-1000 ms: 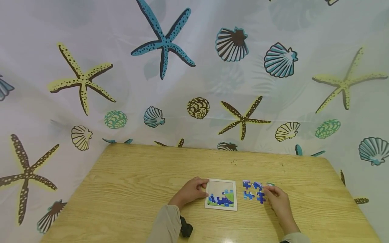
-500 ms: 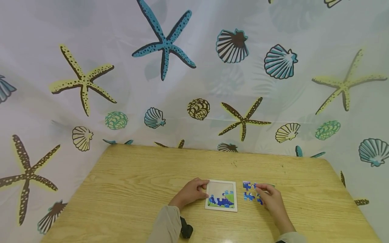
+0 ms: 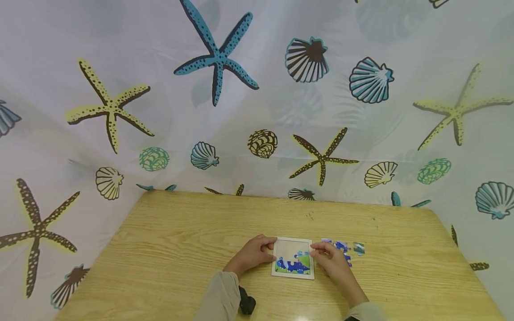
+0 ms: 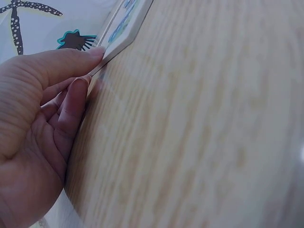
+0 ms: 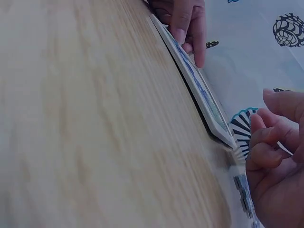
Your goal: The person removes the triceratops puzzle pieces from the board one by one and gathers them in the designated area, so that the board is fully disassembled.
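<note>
A square puzzle board [image 3: 293,276] with a pale rim lies on the table, a blue dinosaur picture [image 3: 293,266] across its lower part and bare backing above. My left hand [image 3: 253,254] grips the board's left edge, thumb on the rim in the left wrist view. At the right edge is my right hand [image 3: 333,261], thumb and forefinger apart, the other fingers loosely curled; no piece shows between them in the right wrist view. Beyond it lie loose puzzle pieces [image 3: 341,246], blue and purple, partly hidden by the hand. A greenish piece [image 3: 358,248] lies farther right.
The wooden table [image 3: 180,232] reaches back to a white curtain [image 3: 241,111] printed with starfish and shells. A black wrist strap [image 3: 246,303] shows beside the left sleeve [image 3: 221,294].
My right hand has moved left from the loose pieces to the board's right edge, uncovering the greenish piece. The left hand and the board have stayed in place.
</note>
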### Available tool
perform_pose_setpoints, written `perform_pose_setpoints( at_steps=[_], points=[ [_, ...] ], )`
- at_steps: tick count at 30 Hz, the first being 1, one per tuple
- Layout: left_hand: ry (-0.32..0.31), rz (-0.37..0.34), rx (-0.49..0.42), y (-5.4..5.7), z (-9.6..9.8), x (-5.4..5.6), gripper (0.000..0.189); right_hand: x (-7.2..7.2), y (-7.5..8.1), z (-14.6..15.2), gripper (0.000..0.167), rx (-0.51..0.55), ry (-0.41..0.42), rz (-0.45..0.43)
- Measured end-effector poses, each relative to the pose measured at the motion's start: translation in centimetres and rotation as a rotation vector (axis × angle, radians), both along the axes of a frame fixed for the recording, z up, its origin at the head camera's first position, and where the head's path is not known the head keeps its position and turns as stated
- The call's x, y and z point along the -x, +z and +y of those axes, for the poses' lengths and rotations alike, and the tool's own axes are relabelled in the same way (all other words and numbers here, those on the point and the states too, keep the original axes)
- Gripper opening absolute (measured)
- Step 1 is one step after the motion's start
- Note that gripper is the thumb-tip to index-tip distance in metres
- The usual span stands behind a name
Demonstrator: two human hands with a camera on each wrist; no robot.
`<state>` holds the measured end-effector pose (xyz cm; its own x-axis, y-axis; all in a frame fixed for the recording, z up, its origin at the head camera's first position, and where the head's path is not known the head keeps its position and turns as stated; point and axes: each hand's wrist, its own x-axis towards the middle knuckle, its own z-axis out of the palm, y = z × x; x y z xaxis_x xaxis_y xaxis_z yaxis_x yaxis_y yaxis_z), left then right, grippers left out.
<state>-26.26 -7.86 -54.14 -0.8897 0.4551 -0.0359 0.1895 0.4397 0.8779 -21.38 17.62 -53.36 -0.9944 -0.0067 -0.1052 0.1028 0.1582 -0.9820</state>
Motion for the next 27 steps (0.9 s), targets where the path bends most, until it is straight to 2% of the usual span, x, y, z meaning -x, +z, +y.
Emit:
perform_pose_setpoints(
  at_steps=[5,14,19,27],
  points=[
    [0.003,-0.006,-0.002,-0.1,0.1,0.0,0.055,0.2,-0.4,-1.4,0.023,-0.126,0.018,0.071],
    [0.002,-0.001,0.010,-0.1,0.1,0.1,0.055,0.3,-0.8,-2.8,0.025,-0.294,0.030,0.083],
    [-0.008,0.013,0.006,-0.2,0.0,0.2,0.055,0.3,-0.5,-3.0,0.023,-0.371,0.047,0.103],
    [0.002,-0.012,-0.003,-0.4,0.1,0.2,0.056,0.2,-0.4,-3.1,0.019,-0.439,0.070,0.122]
  ],
)
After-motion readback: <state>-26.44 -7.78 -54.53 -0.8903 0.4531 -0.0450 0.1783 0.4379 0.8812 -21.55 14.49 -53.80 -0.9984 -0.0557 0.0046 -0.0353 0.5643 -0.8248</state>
